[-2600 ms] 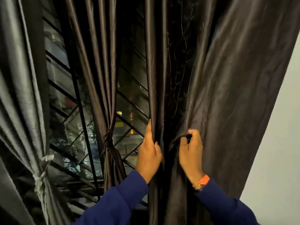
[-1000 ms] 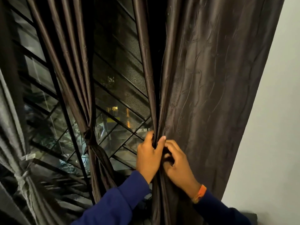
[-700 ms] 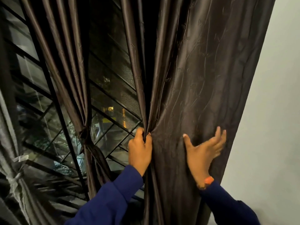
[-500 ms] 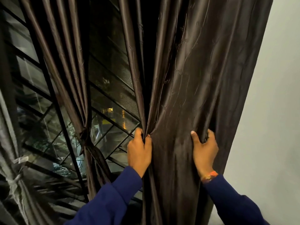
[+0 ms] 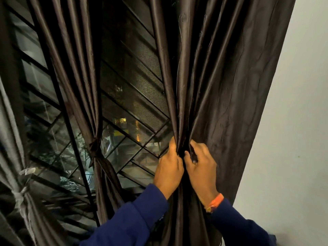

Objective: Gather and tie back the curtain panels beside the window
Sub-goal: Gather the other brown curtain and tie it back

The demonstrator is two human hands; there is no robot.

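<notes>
A dark brown curtain panel [image 5: 230, 86] hangs right of centre, next to the wall. My left hand [image 5: 168, 169] grips its bunched left folds at about waist height. My right hand [image 5: 200, 167] sits right beside it, fingers curled into the same gathered folds, an orange band on its wrist. The two hands nearly touch. The panel's right part still hangs spread and loose. A second brown panel [image 5: 74, 68] to the left is knotted at its middle [image 5: 95, 150]. A grey panel [image 5: 12, 139] at the far left is tied with a pale band [image 5: 22, 192].
The window [image 5: 131, 96] behind the curtains has a black metal grille with diagonal bars and dark mesh; street lights show through it. A plain white wall [image 5: 292, 121] fills the right side. Both arms wear blue sleeves.
My right hand has let go of the panel's right part and come left, pulling fabric with it, until it meets my left hand at the gathered folds. My left hand has kept its grip.
</notes>
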